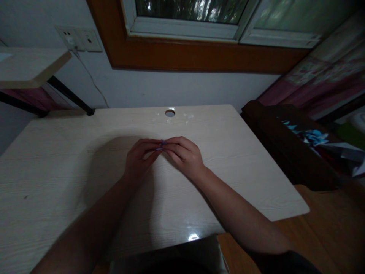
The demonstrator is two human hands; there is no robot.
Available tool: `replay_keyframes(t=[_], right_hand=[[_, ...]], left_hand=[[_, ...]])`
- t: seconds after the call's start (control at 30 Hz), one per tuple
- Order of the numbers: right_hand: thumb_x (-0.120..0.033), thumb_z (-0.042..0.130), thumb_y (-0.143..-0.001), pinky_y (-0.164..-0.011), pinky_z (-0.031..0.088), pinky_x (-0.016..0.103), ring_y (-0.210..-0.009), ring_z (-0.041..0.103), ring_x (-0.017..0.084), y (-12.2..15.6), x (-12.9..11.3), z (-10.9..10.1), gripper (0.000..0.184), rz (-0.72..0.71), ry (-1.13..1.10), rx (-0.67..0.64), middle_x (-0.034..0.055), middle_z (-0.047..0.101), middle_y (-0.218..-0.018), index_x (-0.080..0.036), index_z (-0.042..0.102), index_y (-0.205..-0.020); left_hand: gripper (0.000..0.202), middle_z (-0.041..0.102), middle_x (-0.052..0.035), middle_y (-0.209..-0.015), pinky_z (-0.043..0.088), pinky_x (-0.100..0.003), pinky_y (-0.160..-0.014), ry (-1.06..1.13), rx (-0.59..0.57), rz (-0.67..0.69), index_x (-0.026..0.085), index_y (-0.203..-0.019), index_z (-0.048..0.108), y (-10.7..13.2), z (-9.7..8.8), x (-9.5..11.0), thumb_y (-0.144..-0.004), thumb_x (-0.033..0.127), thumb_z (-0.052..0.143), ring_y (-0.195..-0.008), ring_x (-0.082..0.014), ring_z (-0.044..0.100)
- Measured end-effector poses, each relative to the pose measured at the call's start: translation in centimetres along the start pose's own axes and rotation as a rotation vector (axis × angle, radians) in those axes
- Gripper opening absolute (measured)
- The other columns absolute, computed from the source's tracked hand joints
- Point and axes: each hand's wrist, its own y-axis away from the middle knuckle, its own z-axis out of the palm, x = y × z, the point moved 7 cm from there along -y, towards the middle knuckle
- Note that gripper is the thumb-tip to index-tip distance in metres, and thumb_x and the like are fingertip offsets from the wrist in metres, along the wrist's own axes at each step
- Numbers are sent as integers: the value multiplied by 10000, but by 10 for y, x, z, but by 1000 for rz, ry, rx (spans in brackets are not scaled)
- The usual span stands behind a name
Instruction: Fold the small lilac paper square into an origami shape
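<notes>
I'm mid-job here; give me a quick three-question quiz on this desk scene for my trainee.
1. What do the left hand and the right hand pinch between their fingertips?
2. The round hole in the pale wood-grain desk lies: A) beyond the hands, near the wall; B) under the left wrist; C) at the desk's near right corner.
3. True or false: the hands rest far apart at opposite desk edges.
Key: 1. A small purple piece, likely folded paper. 2. A. 3. False; their fingertips meet over mid-desk.
</notes>
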Motion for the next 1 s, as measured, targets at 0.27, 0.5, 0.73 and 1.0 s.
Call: replay_keyframes(t=[0.27,0.5,0.73,1.0], right_hand=[[-201,644,-945,-853,609,353,-962,701,186,1,1,1,158,3,-7,7,82,738,-1064,-220,726,-1079],[-193,649,-938,-845,609,349,-958,700,186,0,0,0,160,15,-10,15,80,735,-1059,-225,727,-1075],[-202,644,-942,-840,609,361,-961,703,194,1,-1,1,161,2,22,-11,82,741,-1060,-229,729,-1077],[-196,646,-939,-834,604,353,-947,701,191,0,-2,0,164,-18,37,5,76,740,-1051,-233,729,-1076]], left_hand=[[115,734,-48,-1052,595,-343,-902,-39,16,44,253,-994,750,-1,-3,5,-881,259,730,-982,-172,696],[114,735,-48,-1037,579,-360,-915,-78,19,34,245,-988,746,-1,-3,5,-879,277,735,-983,-176,696],[111,727,-37,-1018,565,-354,-896,-76,32,66,251,-977,743,-1,-3,7,-866,251,748,-964,-174,686],[107,726,-27,-994,556,-343,-875,-87,31,78,250,-971,748,0,-4,6,-874,208,736,-940,-166,681]])
